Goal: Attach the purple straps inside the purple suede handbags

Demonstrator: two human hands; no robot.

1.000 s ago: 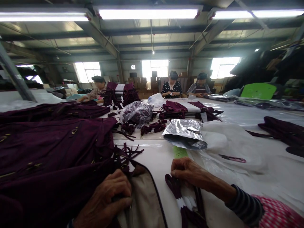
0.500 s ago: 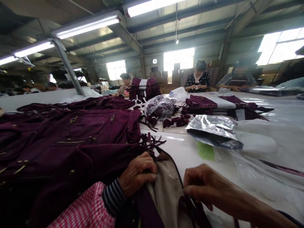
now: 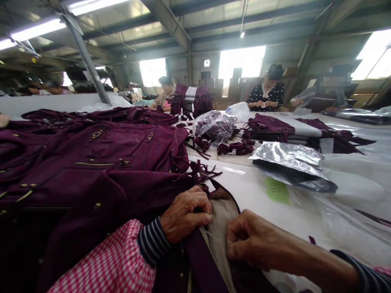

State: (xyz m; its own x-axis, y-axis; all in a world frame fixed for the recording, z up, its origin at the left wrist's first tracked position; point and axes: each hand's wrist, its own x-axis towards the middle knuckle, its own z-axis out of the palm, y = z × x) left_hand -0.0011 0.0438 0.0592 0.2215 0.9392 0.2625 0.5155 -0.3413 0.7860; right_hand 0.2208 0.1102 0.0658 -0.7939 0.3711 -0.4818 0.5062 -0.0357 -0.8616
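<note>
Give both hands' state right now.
Left hand: closed on the open purple bag's zippered edge.
Right hand: closed, curled at the bag's tan lining; cannot tell what it holds.

Left hand (image 3: 186, 213), right hand (image 3: 250, 240), both at open purple bag (image 3: 198, 262) (beige-lined)

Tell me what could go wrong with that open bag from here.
1. Metal zip teeth run beside the beige lining of the open bag, so the lining might snag if the zip moved.
2. Thin purple strips lie at the bag's far end and could perhaps get caught there too.
3. Clear plastic lies near the right forearm, so a sideways sweep might drag it.
</note>
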